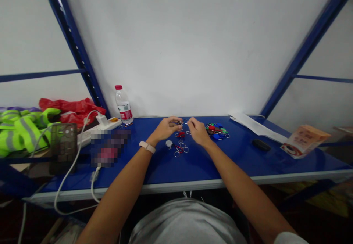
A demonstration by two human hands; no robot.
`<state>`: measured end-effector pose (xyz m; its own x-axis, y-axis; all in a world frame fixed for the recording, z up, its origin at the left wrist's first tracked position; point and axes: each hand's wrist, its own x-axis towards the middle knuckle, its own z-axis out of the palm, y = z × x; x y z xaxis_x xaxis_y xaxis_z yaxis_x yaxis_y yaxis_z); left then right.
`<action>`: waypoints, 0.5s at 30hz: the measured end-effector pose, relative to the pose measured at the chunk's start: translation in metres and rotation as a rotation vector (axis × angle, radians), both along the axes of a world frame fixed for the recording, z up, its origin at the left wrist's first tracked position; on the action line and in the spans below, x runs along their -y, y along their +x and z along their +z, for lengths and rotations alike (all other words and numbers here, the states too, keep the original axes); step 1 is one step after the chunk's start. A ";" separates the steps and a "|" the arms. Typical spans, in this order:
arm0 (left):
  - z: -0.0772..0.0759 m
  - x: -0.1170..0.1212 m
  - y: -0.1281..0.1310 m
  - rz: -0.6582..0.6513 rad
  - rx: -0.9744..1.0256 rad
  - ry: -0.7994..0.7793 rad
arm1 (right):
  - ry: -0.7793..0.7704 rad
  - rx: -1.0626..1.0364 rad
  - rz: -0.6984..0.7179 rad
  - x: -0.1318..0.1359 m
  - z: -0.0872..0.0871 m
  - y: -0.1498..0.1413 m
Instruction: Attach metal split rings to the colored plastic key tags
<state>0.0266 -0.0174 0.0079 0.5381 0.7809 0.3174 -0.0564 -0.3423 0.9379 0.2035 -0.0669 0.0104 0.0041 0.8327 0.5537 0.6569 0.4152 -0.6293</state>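
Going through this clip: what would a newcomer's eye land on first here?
The left hand and right hand meet mid-table on the blue shelf, the left pinching a small metal piece above scattered key rings. Colourful key tags lie heaped to their right. Far left, bright yellow-green safety vests sit beside a red plastic bag.

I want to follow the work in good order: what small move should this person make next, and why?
Perhaps lay the small dark key-ring piece, pinched by the left hand, beside the loose key rings. The right hand is close to the piece, and those rings lie just below it on the blue tabletop.
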 end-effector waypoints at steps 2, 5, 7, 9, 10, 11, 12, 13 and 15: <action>0.000 0.001 0.000 0.001 -0.094 0.029 | 0.011 -0.032 0.042 0.002 0.002 0.001; 0.000 0.002 0.000 -0.036 -0.165 0.051 | 0.004 -0.061 0.129 0.006 0.003 0.000; 0.001 0.003 0.000 -0.065 -0.175 0.046 | -0.005 -0.088 0.175 0.007 0.002 -0.001; 0.001 0.003 0.000 -0.070 -0.175 0.045 | -0.023 -0.134 0.235 0.007 0.001 -0.002; 0.001 0.003 0.000 -0.062 -0.175 0.047 | -0.035 -0.167 0.269 0.007 0.001 -0.002; 0.000 0.003 0.000 -0.051 -0.174 0.048 | -0.046 -0.206 0.301 0.007 0.001 -0.003; 0.000 0.003 0.000 -0.040 -0.172 0.047 | -0.052 -0.248 0.325 0.007 0.001 -0.002; 0.000 0.003 0.000 -0.030 -0.167 0.046 | -0.053 -0.287 0.337 0.006 0.002 -0.002; 0.000 0.003 0.000 -0.018 -0.148 0.051 | -0.037 -0.341 0.322 0.005 0.003 -0.001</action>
<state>0.0264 -0.0203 0.0075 0.5957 0.7556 0.2725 0.0743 -0.3896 0.9180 0.2030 -0.0720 0.0132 -0.0814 0.8407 0.5353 0.2519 0.5370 -0.8051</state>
